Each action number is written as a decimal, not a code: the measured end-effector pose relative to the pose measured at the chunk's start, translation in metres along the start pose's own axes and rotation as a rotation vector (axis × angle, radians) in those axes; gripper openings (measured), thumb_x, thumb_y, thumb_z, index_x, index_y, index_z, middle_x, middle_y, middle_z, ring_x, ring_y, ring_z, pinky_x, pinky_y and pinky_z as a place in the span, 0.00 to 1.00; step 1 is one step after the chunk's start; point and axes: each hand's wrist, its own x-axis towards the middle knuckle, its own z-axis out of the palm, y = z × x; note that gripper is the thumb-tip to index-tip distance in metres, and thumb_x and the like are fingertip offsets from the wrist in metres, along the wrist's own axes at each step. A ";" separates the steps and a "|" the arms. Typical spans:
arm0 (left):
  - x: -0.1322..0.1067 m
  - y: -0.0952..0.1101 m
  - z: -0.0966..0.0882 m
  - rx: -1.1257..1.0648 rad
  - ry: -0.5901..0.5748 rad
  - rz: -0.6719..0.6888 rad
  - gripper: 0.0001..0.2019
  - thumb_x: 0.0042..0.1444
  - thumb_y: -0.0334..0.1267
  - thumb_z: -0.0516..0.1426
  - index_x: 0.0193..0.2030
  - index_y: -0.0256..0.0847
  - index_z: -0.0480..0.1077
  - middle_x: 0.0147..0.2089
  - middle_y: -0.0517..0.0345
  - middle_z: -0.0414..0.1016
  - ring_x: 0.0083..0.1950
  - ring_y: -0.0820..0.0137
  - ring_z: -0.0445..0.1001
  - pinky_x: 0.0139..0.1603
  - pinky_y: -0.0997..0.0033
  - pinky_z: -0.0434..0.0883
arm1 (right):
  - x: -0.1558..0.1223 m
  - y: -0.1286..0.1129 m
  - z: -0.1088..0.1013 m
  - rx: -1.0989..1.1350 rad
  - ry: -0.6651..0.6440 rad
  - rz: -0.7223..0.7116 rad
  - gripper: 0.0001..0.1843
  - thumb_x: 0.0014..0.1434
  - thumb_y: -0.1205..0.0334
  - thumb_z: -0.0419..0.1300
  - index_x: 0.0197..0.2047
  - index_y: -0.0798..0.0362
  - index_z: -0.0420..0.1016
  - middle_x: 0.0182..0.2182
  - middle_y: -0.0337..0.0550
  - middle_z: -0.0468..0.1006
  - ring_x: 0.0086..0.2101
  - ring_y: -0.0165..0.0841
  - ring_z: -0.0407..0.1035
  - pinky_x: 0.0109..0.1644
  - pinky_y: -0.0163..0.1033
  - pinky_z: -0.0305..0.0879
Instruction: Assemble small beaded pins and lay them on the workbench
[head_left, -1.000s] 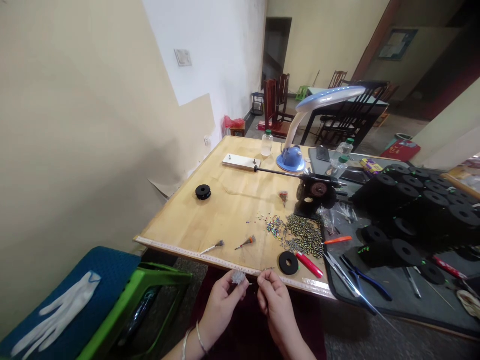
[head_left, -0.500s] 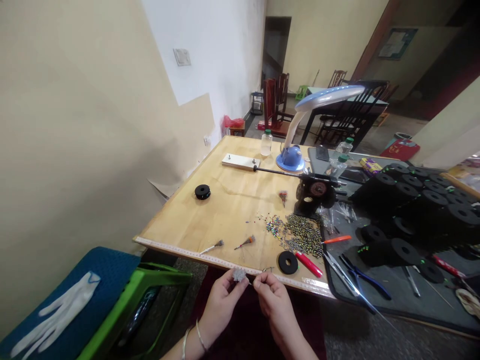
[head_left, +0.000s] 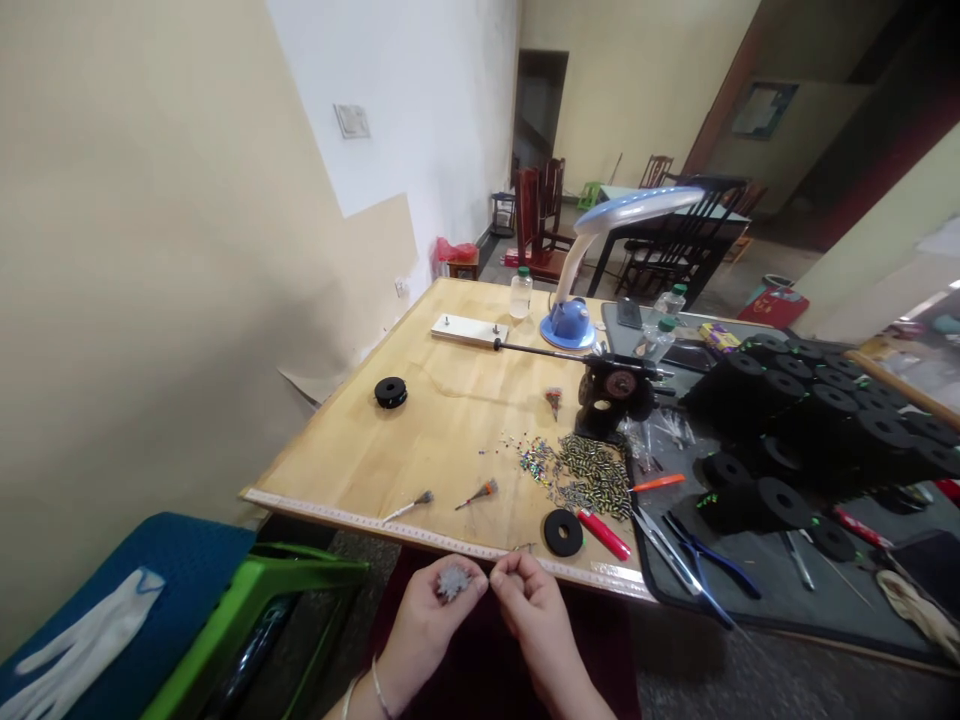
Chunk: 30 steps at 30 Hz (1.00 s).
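Observation:
My left hand (head_left: 426, 618) is closed around a small grey tufted bundle (head_left: 453, 581), whose spiky end sticks up between thumb and fingers. Beside it, nearly touching the left thumb, my right hand (head_left: 531, 605) is pinched; what its fingertips hold is too small to make out. Both hands are just in front of the table's near edge. Close by on the wood lie two slim brush-like bundles, one with a white stem (head_left: 409, 506) and one with an orange band (head_left: 478, 494). A black foam ring (head_left: 562, 533) and a red-handled tool (head_left: 604, 535) lie to the right.
A measuring tape (head_left: 337, 517) runs along the table edge. Small striped parts (head_left: 596, 472) and coloured beads (head_left: 536, 460) lie in a heap. Blue-handled pliers (head_left: 712, 555), a black clamp device (head_left: 615, 385), a blue lamp (head_left: 568, 323) and stacked black foam spools (head_left: 765, 395) stand to the right.
My hands have come slightly lower and closer together. The grey bundle has turned so its spiky end faces me more. The whole view has shifted a little.

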 end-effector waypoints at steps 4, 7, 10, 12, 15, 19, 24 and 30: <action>-0.001 0.009 -0.008 0.082 -0.028 -0.014 0.16 0.44 0.49 0.65 0.25 0.36 0.74 0.23 0.58 0.72 0.27 0.69 0.66 0.29 0.74 0.65 | 0.000 -0.002 -0.002 -0.170 -0.071 -0.059 0.14 0.51 0.52 0.65 0.29 0.53 0.68 0.15 0.25 0.55 0.17 0.23 0.45 0.21 0.30 0.41; -0.002 0.018 -0.017 0.096 -0.077 -0.029 0.18 0.43 0.52 0.65 0.23 0.36 0.74 0.21 0.59 0.70 0.26 0.69 0.65 0.28 0.74 0.64 | -0.001 -0.009 -0.002 -0.397 -0.104 -0.134 0.05 0.52 0.62 0.64 0.29 0.54 0.73 0.16 0.27 0.58 0.19 0.25 0.51 0.24 0.30 0.48; -0.003 0.025 -0.025 0.084 -0.122 -0.050 0.19 0.42 0.53 0.65 0.22 0.36 0.73 0.21 0.60 0.68 0.26 0.70 0.62 0.26 0.75 0.62 | -0.002 -0.019 0.001 -0.631 -0.131 -0.263 0.04 0.51 0.69 0.62 0.26 0.53 0.76 0.17 0.30 0.63 0.21 0.27 0.57 0.27 0.31 0.52; -0.003 0.028 -0.030 0.057 -0.148 -0.074 0.19 0.41 0.53 0.65 0.21 0.37 0.72 0.21 0.61 0.67 0.26 0.70 0.61 0.26 0.75 0.61 | -0.002 -0.027 0.004 -0.727 -0.177 -0.339 0.06 0.51 0.70 0.62 0.26 0.52 0.77 0.17 0.31 0.67 0.21 0.27 0.60 0.27 0.31 0.54; -0.006 0.033 -0.036 -0.030 -0.156 -0.139 0.19 0.41 0.54 0.66 0.21 0.38 0.71 0.20 0.64 0.61 0.24 0.73 0.56 0.24 0.76 0.57 | -0.001 -0.038 0.007 -0.786 -0.225 -0.440 0.06 0.52 0.70 0.62 0.28 0.51 0.78 0.19 0.33 0.72 0.22 0.28 0.64 0.27 0.31 0.56; -0.010 0.037 -0.038 -0.285 -0.108 -0.254 0.18 0.40 0.52 0.68 0.24 0.39 0.70 0.20 0.67 0.53 0.22 0.77 0.47 0.22 0.77 0.50 | 0.002 -0.049 0.008 -0.858 -0.256 -0.579 0.05 0.54 0.68 0.62 0.29 0.51 0.78 0.24 0.36 0.75 0.28 0.31 0.69 0.32 0.32 0.59; -0.008 0.040 -0.035 -0.619 -0.107 -0.316 0.17 0.35 0.46 0.71 0.23 0.40 0.70 0.19 0.71 0.45 0.21 0.79 0.40 0.20 0.76 0.48 | 0.008 -0.055 0.004 -0.928 -0.237 -0.683 0.04 0.56 0.67 0.60 0.31 0.51 0.76 0.27 0.39 0.74 0.30 0.32 0.68 0.33 0.33 0.58; -0.001 0.045 -0.031 -0.807 -0.075 -0.324 0.17 0.34 0.43 0.73 0.24 0.39 0.70 0.20 0.73 0.43 0.20 0.81 0.38 0.19 0.78 0.48 | 0.017 -0.051 -0.005 -0.969 -0.185 -0.671 0.04 0.58 0.65 0.60 0.31 0.51 0.74 0.25 0.37 0.74 0.28 0.32 0.66 0.31 0.33 0.56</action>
